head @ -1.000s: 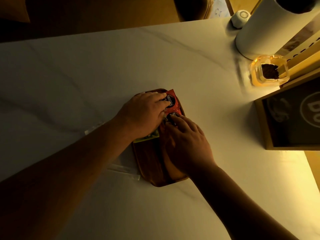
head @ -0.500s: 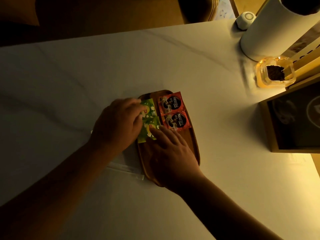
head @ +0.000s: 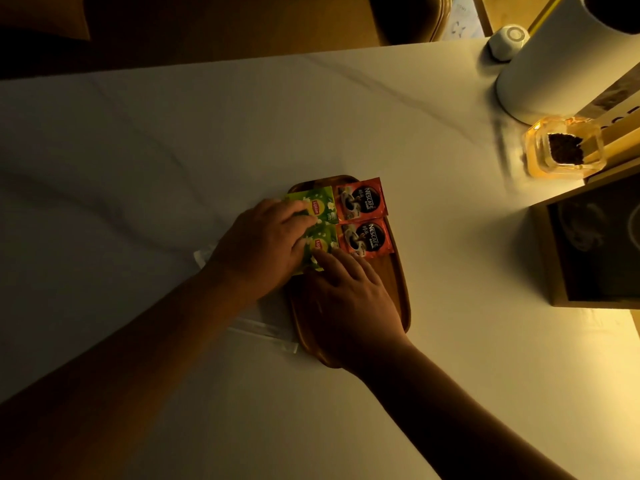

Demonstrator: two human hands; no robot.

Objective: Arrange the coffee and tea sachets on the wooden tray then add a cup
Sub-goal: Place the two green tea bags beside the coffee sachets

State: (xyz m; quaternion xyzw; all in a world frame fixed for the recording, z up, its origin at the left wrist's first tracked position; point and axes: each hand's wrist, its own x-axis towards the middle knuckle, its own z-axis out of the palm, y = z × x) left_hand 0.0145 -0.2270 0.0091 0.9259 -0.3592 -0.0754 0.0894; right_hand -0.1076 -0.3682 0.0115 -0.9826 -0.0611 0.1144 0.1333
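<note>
The left hand lies flat, fingers spread a little, pressing on the near green tea packet. It grips nothing. The right hand is flat and open too, with one fingertip touching the same packet. A second green tea packet lies just past it. Beside them sit two red coffee packets, one behind the other. All four lie at the far end of the wooden tray, which sits on the white table. A clear plastic wrapper pokes out beside the tray. Far off to the right stand a small glass jar and a wooden box.
</note>
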